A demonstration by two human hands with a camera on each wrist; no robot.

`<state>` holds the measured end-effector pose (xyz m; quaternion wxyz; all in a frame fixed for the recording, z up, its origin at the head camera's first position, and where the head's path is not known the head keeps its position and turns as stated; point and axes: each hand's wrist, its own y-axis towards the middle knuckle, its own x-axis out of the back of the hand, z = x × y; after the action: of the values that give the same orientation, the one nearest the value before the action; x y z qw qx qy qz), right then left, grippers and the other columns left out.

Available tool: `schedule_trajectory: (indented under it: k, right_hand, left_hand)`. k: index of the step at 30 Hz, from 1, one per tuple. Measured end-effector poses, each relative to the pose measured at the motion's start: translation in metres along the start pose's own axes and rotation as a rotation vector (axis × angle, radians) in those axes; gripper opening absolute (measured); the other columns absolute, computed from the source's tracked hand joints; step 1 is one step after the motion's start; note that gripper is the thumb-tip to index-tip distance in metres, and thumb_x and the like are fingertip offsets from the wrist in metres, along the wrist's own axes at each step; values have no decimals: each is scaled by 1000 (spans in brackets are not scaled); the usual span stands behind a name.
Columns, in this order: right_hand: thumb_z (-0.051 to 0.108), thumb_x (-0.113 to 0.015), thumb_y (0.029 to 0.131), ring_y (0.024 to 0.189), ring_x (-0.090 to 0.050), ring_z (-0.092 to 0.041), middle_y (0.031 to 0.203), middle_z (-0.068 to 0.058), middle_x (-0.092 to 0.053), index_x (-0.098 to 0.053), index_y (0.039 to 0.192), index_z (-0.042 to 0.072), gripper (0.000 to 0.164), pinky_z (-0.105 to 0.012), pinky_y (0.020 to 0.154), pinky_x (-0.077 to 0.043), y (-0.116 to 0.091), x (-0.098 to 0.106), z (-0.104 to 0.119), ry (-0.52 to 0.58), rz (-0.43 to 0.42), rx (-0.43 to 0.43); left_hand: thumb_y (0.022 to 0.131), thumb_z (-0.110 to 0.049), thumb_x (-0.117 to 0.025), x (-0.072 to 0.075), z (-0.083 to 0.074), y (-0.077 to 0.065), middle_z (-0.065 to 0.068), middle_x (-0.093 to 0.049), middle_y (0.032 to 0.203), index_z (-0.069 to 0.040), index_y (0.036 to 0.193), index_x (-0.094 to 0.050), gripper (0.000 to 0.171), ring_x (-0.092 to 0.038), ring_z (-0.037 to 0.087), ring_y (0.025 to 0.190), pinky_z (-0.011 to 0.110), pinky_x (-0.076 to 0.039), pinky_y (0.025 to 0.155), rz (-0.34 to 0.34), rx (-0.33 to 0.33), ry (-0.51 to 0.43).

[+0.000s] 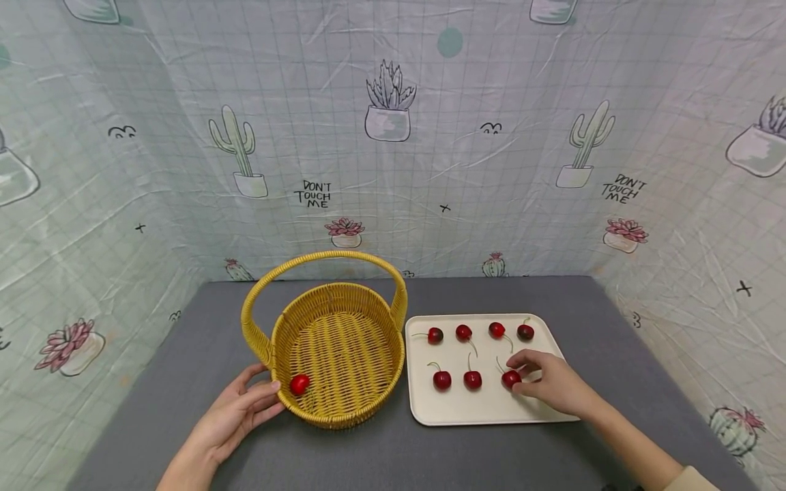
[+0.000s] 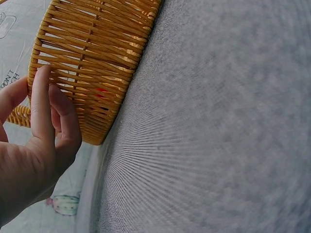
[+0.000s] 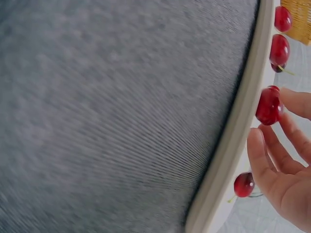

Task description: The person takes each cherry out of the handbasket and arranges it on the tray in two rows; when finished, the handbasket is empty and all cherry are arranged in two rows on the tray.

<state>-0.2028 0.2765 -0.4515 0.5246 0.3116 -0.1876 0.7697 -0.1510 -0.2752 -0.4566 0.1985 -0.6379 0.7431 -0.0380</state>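
My left hand (image 1: 236, 412) holds the near left rim of a yellow woven basket (image 1: 383, 395), thumb by the rim and fingers against the outer wall. In the left wrist view, fingertips touch the weave (image 2: 87, 53). One red cherry (image 1: 299, 384) lies inside the basket near that hand. Over a cream tray (image 1: 430, 412), my right hand (image 1: 546, 382) has thumb and fingers spread around a dark red cherry (image 1: 510, 379) with a stem. The right wrist view shows a small gap between the thumb and this cherry (image 3: 268, 108), which sits on the tray.
More cherries stand in two rows on the tray, among them a cherry (image 1: 472, 380) and a cherry (image 1: 525, 332). The basket's tall arched handle (image 1: 331, 255) rises above it. Grey cloth (image 1: 393, 464) covers the table, with a cactus-print curtain (image 1: 430, 225) behind.
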Motion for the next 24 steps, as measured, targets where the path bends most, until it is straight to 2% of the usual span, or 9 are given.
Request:
schedule_trajectory:
  k: [7, 12, 15, 18, 24]
  right_hand:
    - [6, -82, 87, 98, -66, -29, 109, -9, -69, -70, 111, 4, 27, -31, 77, -60, 6, 5, 10, -24, -22, 15]
    - [7, -80, 89, 99, -67, -29, 110, -10, -68, -70, 113, 4, 26, -32, 78, -61, 14, 5, 31, 0, -30, 59]
    - [8, -80, 90, 101, -66, -32, 110, -10, -68, -69, 114, 6, 26, -33, 79, -60, 19, 2, 45, 14, -5, 99]
    - [9, -79, 91, 102, -66, -33, 109, -4, -68, -70, 114, 9, 24, -33, 81, -60, 25, -1, 57, 11, 22, 146]
    - [9, -78, 91, 95, -66, -16, 106, 5, -69, -71, 110, 15, 21, -33, 79, -60, 38, -13, 77, 2, 65, 221]
  left_hand:
    - [108, -17, -58, 1, 2, 1, 11, -62, 128, -4, 159, -1, 78, -65, 21, 117, 39, -56, 99, 3, 1, 5]
    - [108, -17, -58, 2, 2, 2, 11, -62, 128, -4, 160, 0, 79, -64, 21, 118, 39, -55, 99, 8, -8, 10]
    - [108, -17, -58, 2, 2, 1, 11, -62, 128, -4, 160, 0, 79, -64, 21, 118, 39, -55, 99, 8, -8, 13]
    - [108, -17, -58, 2, 2, 1, 11, -63, 128, -4, 160, 0, 79, -64, 21, 119, 40, -55, 100, 5, -7, 11]
    - [108, -16, -58, 1, 1, 1, 10, -66, 126, -4, 159, -1, 78, -64, 21, 118, 40, -55, 100, 9, -13, 7]
